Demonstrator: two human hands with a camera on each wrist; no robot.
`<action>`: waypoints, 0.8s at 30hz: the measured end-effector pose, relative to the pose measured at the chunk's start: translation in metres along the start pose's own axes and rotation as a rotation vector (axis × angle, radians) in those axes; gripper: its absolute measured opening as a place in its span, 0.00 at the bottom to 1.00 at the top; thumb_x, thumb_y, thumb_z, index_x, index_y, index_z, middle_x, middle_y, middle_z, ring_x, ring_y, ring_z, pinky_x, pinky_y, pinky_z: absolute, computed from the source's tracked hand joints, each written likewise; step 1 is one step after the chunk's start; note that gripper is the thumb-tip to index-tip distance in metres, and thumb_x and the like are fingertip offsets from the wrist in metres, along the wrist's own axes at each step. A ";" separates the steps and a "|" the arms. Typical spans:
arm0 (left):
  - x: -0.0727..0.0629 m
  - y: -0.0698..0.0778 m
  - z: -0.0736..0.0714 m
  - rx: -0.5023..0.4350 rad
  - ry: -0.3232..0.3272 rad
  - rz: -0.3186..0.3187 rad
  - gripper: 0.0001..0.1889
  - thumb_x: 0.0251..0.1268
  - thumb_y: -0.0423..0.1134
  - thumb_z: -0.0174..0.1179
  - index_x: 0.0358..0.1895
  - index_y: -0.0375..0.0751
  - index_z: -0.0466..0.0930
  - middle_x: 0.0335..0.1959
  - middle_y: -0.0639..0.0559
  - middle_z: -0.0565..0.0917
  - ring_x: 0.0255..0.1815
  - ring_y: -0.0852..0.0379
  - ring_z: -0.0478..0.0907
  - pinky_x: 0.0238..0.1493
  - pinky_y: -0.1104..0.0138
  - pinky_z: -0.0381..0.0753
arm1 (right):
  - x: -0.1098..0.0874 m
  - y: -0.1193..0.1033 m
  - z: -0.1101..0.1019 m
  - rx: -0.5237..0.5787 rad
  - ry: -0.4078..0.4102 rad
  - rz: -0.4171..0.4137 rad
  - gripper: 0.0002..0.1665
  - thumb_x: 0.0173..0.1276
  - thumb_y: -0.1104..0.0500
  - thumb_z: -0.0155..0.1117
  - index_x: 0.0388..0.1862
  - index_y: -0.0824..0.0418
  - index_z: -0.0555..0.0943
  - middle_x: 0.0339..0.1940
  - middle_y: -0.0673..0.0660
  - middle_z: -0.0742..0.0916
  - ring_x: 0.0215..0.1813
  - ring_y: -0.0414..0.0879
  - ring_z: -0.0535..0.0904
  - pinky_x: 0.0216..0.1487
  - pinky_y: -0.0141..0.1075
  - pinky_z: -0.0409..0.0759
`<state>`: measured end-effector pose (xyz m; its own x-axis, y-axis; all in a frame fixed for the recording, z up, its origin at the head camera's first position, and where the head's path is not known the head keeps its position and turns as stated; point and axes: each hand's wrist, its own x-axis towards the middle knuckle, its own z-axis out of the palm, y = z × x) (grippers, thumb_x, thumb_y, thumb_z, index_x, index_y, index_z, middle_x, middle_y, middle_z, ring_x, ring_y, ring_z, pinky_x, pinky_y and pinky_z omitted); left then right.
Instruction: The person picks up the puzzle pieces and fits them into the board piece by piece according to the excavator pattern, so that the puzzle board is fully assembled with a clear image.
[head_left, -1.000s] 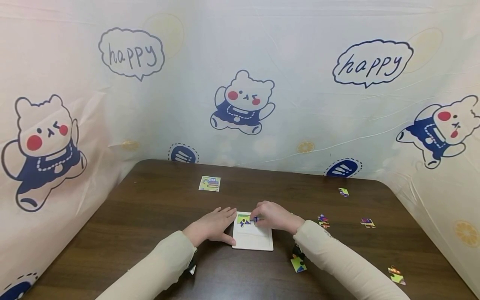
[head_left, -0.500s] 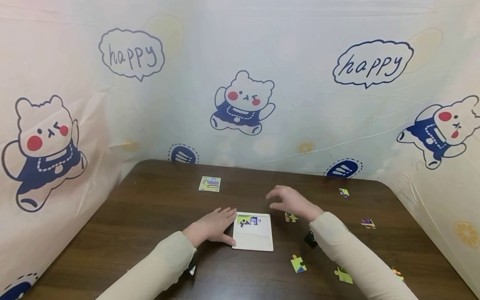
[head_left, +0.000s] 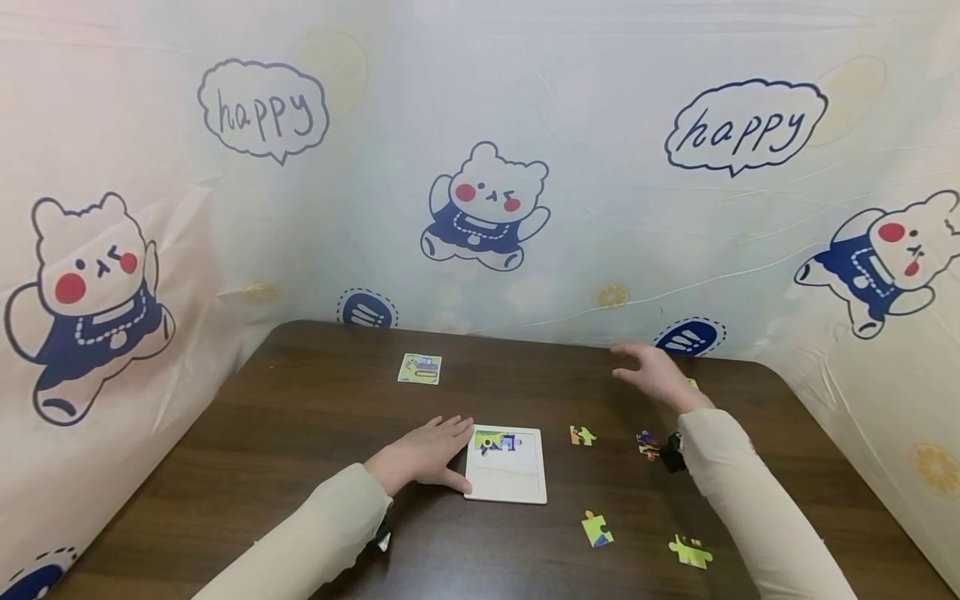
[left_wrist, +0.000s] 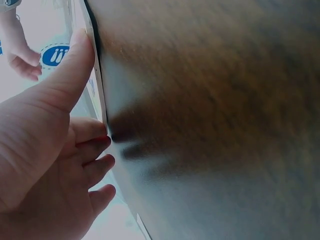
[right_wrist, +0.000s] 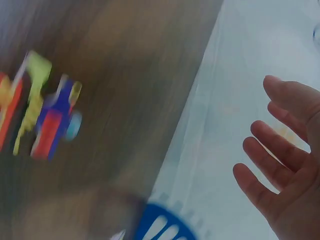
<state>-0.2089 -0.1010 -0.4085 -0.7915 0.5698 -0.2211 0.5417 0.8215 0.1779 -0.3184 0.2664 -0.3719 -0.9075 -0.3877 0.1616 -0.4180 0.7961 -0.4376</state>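
1. Left speech bubble (head_left: pixel 262 108), lettered "happy": on backdrop (head_left: pixel 592 83), beyond puzzle tray (head_left: pixel 510 487), leftward.
2. Vehicle picture card (head_left: pixel 419 368): beyond tray, left.
3. Left hand (head_left: pixel 423 450): fingers straight, touching tray's left edge.
4. Tray: holds placed jigsaw pieces (head_left: pixel 498 442), far-left corner.
5. Loose jigsaw piece (head_left: pixel 597 530): right of tray, nearer side.
6. Right hand (head_left: pixel 654 375): fingers relaxed, unladen; hovering beyond tray, right.
7. Right speech bubble (head_left: pixel 746 125), "happy": beyond tray, rightward.
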 end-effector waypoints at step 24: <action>0.002 0.000 0.000 0.011 -0.011 -0.011 0.46 0.51 0.61 0.62 0.68 0.34 0.59 0.69 0.44 0.58 0.70 0.49 0.51 0.67 0.56 0.49 | -0.050 0.097 -0.012 -0.075 -0.033 0.357 0.34 0.62 0.57 0.61 0.58 0.81 0.64 0.50 0.79 0.73 0.48 0.69 0.71 0.49 0.59 0.69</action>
<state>-0.2102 -0.0998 -0.4091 -0.7942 0.5610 -0.2334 0.5361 0.8278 0.1653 -0.3140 0.3685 -0.4115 -0.9955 -0.0929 -0.0192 -0.0778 0.9153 -0.3953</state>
